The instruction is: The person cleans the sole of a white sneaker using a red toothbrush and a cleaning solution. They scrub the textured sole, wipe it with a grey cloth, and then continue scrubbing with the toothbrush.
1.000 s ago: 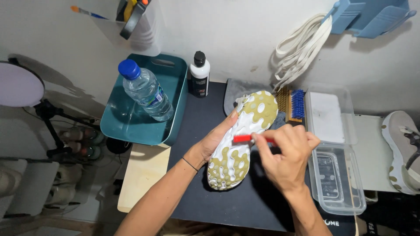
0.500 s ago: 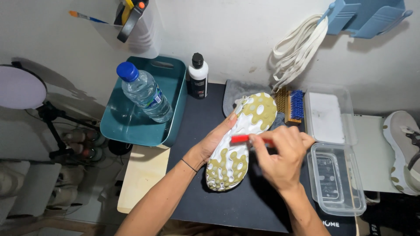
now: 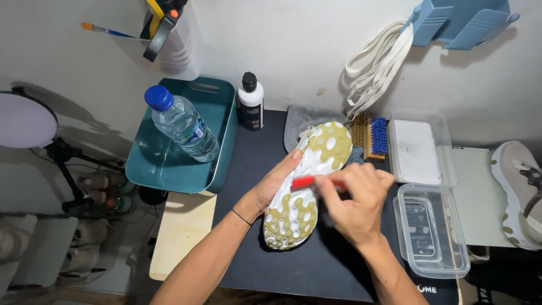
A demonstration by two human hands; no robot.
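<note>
A sneaker [image 3: 305,186] lies sole-up over the black mat [image 3: 248,164], its sole white with olive pods. My left hand [image 3: 271,186] grips its left side and holds it up. My right hand [image 3: 353,200] is closed around a small tool with a red handle [image 3: 305,182], whose tip rests on the middle of the sole. The tool's far end is hidden in my fist.
A teal tub [image 3: 217,141] at the left holds a water bottle [image 3: 180,123]. Behind stand a black-and-white bottle [image 3: 250,101], a grey cloth [image 3: 299,121] and brushes [image 3: 370,137]. Clear plastic boxes [image 3: 432,231] sit at the right, a second sneaker [image 3: 519,192] beyond. White laces [image 3: 375,62] hang on the wall.
My right hand has slid the red-handled tool slightly leftward and down along the sole. The left hand keeps the same hold on the sneaker.
</note>
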